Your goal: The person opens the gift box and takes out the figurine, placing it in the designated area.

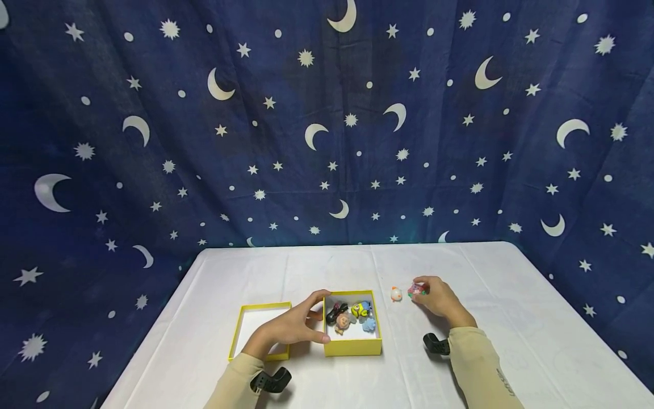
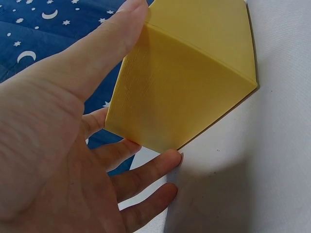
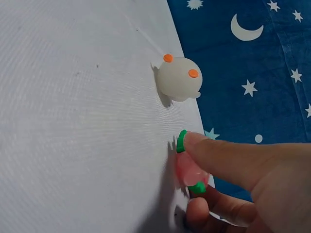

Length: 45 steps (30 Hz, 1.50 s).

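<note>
Yellow box [image 1: 352, 347] gripped at left, pink-and-green toy [image 1: 416, 290] pinched at right.
On the white table [image 1: 332, 267], a shallow yellow-rimmed lid [image 1: 235, 334] is partly hidden by the left hand [image 1: 291, 326], its thumb and fingers spread across the box's left side. Inside the box, a yellow minion figurine [image 1: 360, 309] is seen among others. Farther right, a white toy [image 1: 395, 293] is passed over; beside it, the pink-and-green toy is held between the right hand's [image 1: 439, 298] thumb and fingers.
</note>
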Available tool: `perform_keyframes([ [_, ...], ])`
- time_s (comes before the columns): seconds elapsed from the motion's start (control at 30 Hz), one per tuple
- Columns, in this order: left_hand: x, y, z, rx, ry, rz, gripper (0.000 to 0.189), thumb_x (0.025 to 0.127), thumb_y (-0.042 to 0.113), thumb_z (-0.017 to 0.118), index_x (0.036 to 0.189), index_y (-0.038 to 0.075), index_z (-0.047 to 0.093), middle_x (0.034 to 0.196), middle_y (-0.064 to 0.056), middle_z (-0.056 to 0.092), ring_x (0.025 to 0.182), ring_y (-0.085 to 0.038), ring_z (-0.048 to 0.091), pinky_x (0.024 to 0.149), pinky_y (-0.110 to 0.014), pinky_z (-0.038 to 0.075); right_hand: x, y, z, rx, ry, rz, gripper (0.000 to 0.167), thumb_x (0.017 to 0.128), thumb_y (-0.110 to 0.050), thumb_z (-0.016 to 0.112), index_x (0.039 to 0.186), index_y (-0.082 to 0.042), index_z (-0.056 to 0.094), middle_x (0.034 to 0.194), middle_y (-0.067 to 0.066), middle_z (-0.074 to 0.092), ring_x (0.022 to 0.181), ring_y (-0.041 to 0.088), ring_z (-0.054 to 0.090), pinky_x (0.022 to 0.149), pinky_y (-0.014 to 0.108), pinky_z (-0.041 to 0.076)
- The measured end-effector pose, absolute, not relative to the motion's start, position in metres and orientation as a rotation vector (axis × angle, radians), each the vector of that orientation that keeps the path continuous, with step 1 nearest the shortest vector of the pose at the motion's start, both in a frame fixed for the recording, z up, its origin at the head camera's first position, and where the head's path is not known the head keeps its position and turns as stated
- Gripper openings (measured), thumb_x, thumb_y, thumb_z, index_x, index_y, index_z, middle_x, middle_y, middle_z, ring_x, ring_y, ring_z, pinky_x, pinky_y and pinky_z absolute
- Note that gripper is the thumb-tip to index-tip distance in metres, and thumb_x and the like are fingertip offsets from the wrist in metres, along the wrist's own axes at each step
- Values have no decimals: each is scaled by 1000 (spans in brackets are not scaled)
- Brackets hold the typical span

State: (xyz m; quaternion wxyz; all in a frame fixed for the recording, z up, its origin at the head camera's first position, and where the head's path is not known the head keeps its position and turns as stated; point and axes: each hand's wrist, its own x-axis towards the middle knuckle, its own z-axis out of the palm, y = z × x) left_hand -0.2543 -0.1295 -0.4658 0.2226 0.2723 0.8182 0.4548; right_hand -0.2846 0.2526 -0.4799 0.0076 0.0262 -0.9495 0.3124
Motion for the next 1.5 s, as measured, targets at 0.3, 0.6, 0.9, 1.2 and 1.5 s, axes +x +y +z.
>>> perform_keyframes([
  [0.3,-254,-128,-465,750,2248,1272,95,86,22,82,159,20,20,166,-10,25,139,-37,49,114,-52,43,-281,252,-464,58,-2966,1003,53,96,-29,66,135,5,58,117,28,66,103,37,63,87,52,52],
  [0.6,-253,-129,-465,736,2235,1290,94,86,22,83,158,25,23,165,-11,26,138,-37,49,113,-51,44,-278,242,-453,160,-2934,1030,51,99,-29,64,138,3,56,122,28,63,94,30,63,79,44,51],
  [0.9,-252,-129,-466,748,2242,1289,94,84,24,84,157,24,25,164,-11,28,136,-35,51,112,-50,45,-273,221,-441,266,-2846,1111,46,99,-26,65,137,-1,58,123,26,65,80,23,66,68,33,52],
  [1.2,-253,-129,-466,740,2241,1289,95,84,23,84,157,26,24,165,-10,27,136,-35,50,111,-50,46,-265,190,-429,349,-2854,1142,44,98,-25,67,136,-4,60,119,21,68,76,17,65,67,31,51],
  [1.5,-253,-130,-466,748,2248,1275,93,85,26,83,157,26,24,165,-10,26,136,-36,50,110,-49,47,-259,169,-427,379,-2874,1110,42,96,-27,69,134,-9,63,116,12,70,89,18,62,72,35,48],
])
